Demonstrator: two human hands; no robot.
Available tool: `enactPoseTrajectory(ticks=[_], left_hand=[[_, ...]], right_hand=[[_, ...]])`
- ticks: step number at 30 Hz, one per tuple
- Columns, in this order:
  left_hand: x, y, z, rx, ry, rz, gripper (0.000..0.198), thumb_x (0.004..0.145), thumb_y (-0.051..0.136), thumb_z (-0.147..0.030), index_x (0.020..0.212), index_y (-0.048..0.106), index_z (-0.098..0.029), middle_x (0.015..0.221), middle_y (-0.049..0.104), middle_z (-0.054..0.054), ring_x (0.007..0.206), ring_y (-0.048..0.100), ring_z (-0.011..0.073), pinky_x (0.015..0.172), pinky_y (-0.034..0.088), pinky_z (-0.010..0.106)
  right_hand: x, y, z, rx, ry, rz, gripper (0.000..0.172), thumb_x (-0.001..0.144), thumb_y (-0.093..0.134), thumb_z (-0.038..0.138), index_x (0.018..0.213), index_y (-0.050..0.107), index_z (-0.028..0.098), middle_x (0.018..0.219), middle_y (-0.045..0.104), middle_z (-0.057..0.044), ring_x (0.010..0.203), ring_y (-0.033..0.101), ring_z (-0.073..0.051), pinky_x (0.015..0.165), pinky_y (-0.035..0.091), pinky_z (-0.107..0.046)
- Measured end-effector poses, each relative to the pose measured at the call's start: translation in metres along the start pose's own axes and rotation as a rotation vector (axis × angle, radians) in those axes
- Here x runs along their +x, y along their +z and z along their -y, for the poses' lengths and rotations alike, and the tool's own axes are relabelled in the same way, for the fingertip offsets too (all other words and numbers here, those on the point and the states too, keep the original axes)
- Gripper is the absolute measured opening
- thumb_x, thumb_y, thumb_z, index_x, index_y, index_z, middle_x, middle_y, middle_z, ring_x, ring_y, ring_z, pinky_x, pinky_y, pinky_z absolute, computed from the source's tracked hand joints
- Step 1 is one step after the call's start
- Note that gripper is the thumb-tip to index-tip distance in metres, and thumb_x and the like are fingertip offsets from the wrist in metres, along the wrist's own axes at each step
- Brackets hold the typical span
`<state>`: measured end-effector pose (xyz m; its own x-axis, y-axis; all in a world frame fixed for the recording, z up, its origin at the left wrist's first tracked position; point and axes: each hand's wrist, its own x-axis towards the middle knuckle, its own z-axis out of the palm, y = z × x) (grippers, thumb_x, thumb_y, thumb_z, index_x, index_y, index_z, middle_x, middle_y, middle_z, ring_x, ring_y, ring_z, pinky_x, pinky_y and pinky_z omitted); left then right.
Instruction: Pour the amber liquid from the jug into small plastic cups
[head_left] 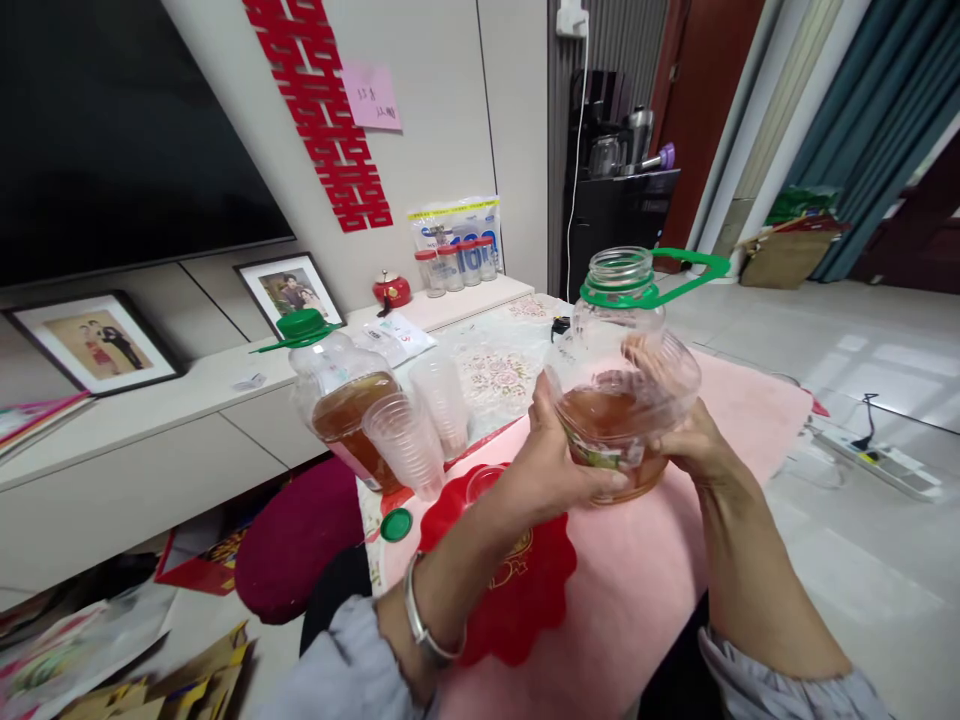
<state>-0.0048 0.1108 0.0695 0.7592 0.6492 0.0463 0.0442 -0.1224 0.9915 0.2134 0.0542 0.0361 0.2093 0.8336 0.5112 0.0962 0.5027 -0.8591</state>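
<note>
I hold a clear plastic jug (621,330) of amber liquid above the pink table cover (660,590). Its cap is off and its green handle sticks out to the right. My left hand (551,465) grips the jug's lower left side. My right hand (686,430) wraps the right side and back. Below them, a clear cup (480,482) stands on a red paper cutout (517,590). A loose green cap (396,524) lies at the table's left edge.
A second jug (341,400) with a green cap and amber liquid stands left, beside two leaning stacks of clear plastic cups (420,425). A white cabinet (150,420) carries framed photos, a red pot and jars. A power strip (885,460) lies on the floor right.
</note>
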Motion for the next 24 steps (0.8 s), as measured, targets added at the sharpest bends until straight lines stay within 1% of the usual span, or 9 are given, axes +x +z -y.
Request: enactPoseTrajectory(ticks=[2, 5, 7, 9, 12, 13, 16, 19, 24], left_hand=[[0.008, -0.014, -0.003, 0.026, -0.016, 0.033, 0.16, 0.06, 0.093, -0.031, 0.164, -0.029, -0.024, 0.171, 0.024, 0.024, 0.162, 0.027, 0.0404, 0.133, 0.029, 0.063], [0.019, -0.031, -0.009, 0.065, -0.037, 0.113, 0.16, 0.06, 0.09, -0.026, 0.162, -0.034, -0.019, 0.171, 0.028, 0.023, 0.162, 0.03, 0.0373, 0.135, 0.027, 0.061], [0.025, -0.041, -0.013, 0.085, -0.054, 0.154, 0.16, 0.06, 0.088, -0.024, 0.161, -0.035, -0.017, 0.17, 0.03, 0.022, 0.16, 0.034, 0.0371, 0.135, 0.029, 0.06], [0.029, -0.05, -0.014, 0.11, -0.072, 0.162, 0.159, 0.058, 0.088, -0.025, 0.163, -0.031, -0.017, 0.173, 0.024, 0.021, 0.162, 0.03, 0.0384, 0.135, 0.028, 0.06], [0.032, -0.062, -0.012, 0.15, -0.095, 0.142, 0.158, 0.056, 0.091, -0.025, 0.167, -0.022, -0.02, 0.179, 0.002, 0.018, 0.167, 0.013, 0.0401, 0.137, 0.019, 0.061], [0.032, -0.065, -0.01, 0.157, -0.1, 0.135, 0.158, 0.056, 0.091, -0.024, 0.168, -0.02, -0.022, 0.179, 0.0, 0.017, 0.168, 0.01, 0.0397, 0.138, 0.017, 0.06], [0.034, -0.074, -0.002, 0.15, -0.092, 0.121, 0.155, 0.057, 0.09, -0.022, 0.169, -0.018, -0.024, 0.179, 0.009, 0.017, 0.168, 0.015, 0.0371, 0.138, 0.02, 0.059], [0.036, -0.079, 0.007, 0.14, -0.075, 0.106, 0.154, 0.056, 0.09, -0.021, 0.17, -0.013, -0.026, 0.179, 0.013, 0.016, 0.166, 0.02, 0.0379, 0.136, 0.024, 0.06], [0.038, -0.084, 0.018, 0.141, -0.084, 0.091, 0.154, 0.052, 0.092, -0.021, 0.171, -0.006, -0.027, 0.178, 0.014, 0.016, 0.168, 0.013, 0.0386, 0.138, 0.016, 0.061]], right_hand=[[0.002, 0.007, -0.002, 0.005, 0.0, -0.027, 0.099, 0.06, 0.099, 0.06, 0.148, 0.063, 0.031, 0.147, 0.068, -0.007, 0.139, 0.062, -0.038, 0.116, 0.052, -0.051], [0.004, 0.018, -0.01, 0.001, -0.002, -0.086, 0.105, 0.061, 0.101, 0.055, 0.153, 0.057, 0.029, 0.155, 0.062, -0.009, 0.147, 0.055, -0.036, 0.123, 0.044, -0.049], [0.006, 0.025, -0.018, 0.006, 0.016, -0.107, 0.11, 0.06, 0.101, 0.055, 0.155, 0.054, 0.027, 0.154, 0.063, -0.011, 0.146, 0.055, -0.038, 0.123, 0.044, -0.05], [0.008, 0.032, -0.025, 0.014, 0.038, -0.113, 0.111, 0.06, 0.1, 0.057, 0.155, 0.052, 0.025, 0.149, 0.066, -0.012, 0.141, 0.059, -0.038, 0.12, 0.048, -0.051], [0.01, 0.042, -0.033, 0.018, 0.058, -0.111, 0.11, 0.061, 0.1, 0.054, 0.156, 0.052, 0.025, 0.145, 0.068, -0.012, 0.136, 0.063, -0.037, 0.117, 0.051, -0.051], [0.011, 0.045, -0.035, 0.018, 0.064, -0.11, 0.111, 0.062, 0.1, 0.052, 0.157, 0.05, 0.026, 0.146, 0.068, -0.012, 0.136, 0.063, -0.037, 0.116, 0.051, -0.051], [0.013, 0.053, -0.038, 0.019, 0.078, -0.102, 0.117, 0.064, 0.099, 0.051, 0.163, 0.042, 0.026, 0.153, 0.062, -0.012, 0.141, 0.059, -0.038, 0.118, 0.049, -0.052], [0.012, 0.058, -0.042, 0.02, 0.082, -0.091, 0.119, 0.065, 0.097, 0.052, 0.165, 0.039, 0.026, 0.155, 0.06, -0.013, 0.143, 0.057, -0.039, 0.119, 0.048, -0.054], [0.011, 0.061, -0.052, 0.024, 0.084, -0.08, 0.121, 0.066, 0.096, 0.052, 0.166, 0.036, 0.023, 0.158, 0.057, -0.015, 0.146, 0.053, -0.039, 0.123, 0.044, -0.054]])
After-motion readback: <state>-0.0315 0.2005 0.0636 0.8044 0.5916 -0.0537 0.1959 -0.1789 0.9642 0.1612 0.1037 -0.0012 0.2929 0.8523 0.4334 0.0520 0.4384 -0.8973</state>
